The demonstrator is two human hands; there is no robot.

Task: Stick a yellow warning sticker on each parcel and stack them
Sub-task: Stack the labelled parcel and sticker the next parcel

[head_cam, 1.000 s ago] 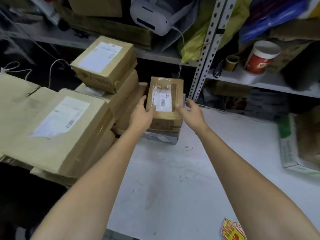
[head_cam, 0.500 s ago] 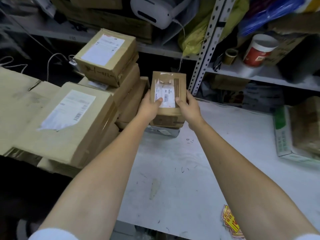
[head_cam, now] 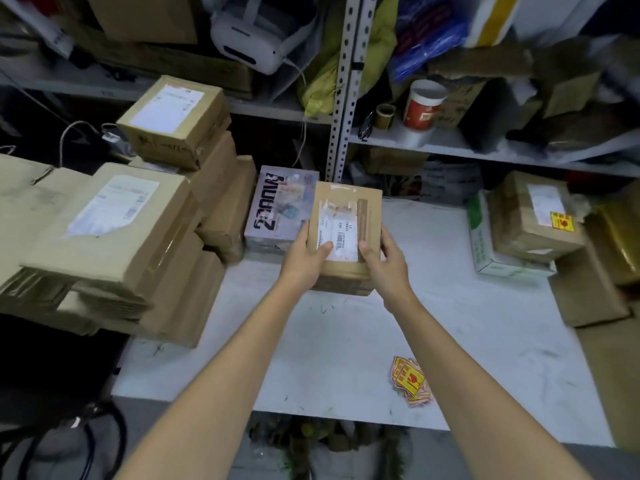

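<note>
Both hands, left hand (head_cam: 304, 261) and right hand (head_cam: 384, 261), have lifted the small parcel (head_cam: 346, 237) off the printed grey box (head_cam: 277, 209), now uncovered at frame centre, pulling it nearer.

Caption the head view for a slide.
Both hands, left and right, hold a labelled parcel above the white table, stickers nearby.

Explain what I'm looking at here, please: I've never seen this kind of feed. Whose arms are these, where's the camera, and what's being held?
There is no robot. A camera worn on a person's head looks forward and down at their bare arms. The left hand and right hand hold a small brown parcel by its sides above the white table. No yellow sticker shows on it. A pile of yellow warning stickers lies near the front edge. Brown parcels are stacked at the left; at the right, one parcel bears a yellow sticker. Cluttered shelves stand behind.
</note>
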